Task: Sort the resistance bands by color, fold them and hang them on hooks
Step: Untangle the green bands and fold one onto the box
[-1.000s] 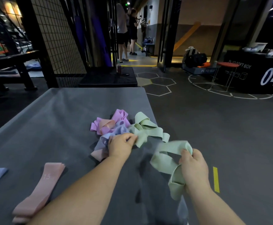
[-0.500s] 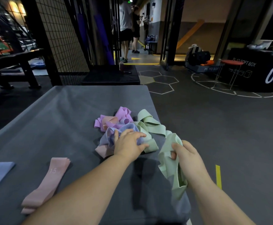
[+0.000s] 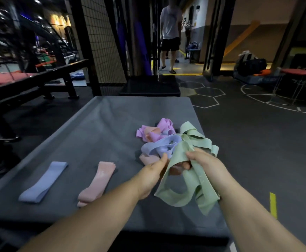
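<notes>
Left hand (image 3: 153, 176) and right hand (image 3: 205, 165) pinched green bands (image 3: 181, 188); tangled loops could drag the far pile (image 3: 159, 140) off the table (image 3: 94, 124)'s right edge.

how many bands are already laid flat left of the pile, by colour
blue band: 1
pink band: 1
total: 2
not counted: tangled pile, and the green band gripped by left hand and right hand
</notes>
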